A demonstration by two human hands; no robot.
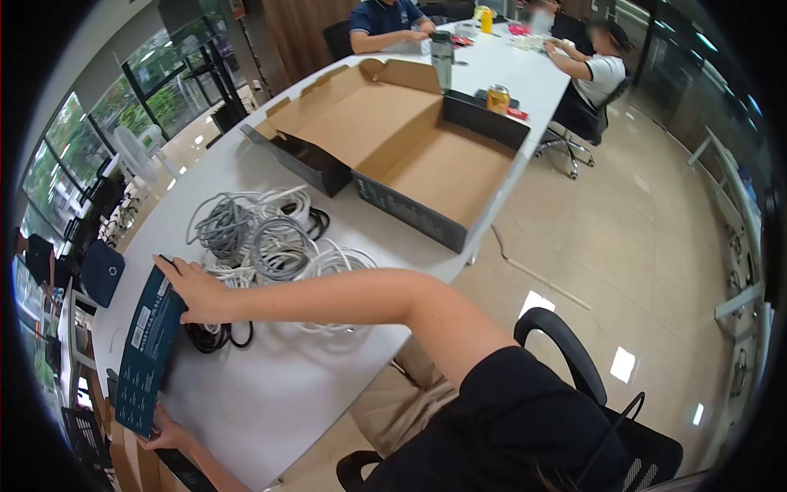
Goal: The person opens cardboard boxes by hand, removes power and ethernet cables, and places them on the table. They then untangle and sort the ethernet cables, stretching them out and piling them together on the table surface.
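View from above a long white table (270,394) that runs from the lower left to the top centre of the frame; at the lower left, both of the person's hands hold a flat dark teal box (146,357) with white print, standing on edge at the table's corner. The right hand (197,291), its bare arm reaching in from a black sleeve at the lower right, is clasped over the box's upper end, fingers curled across the edge; the left hand (168,432) meets the box's lower end at the bottom left, its fingers hidden behind the box, so I cannot tell how far it is closed.

Just beside the right hand, left of centre, lies a tangle of grey and white cables (262,242); a black cable (220,336) loops just below the wrist. Above centre sits a large open cardboard box (410,148), flaps spread; beyond it stand a drink can (498,98) and a grey bottle (442,56). Two other people sit at the table's far end, at the top; a black office chair (574,353) shows at the lower right.
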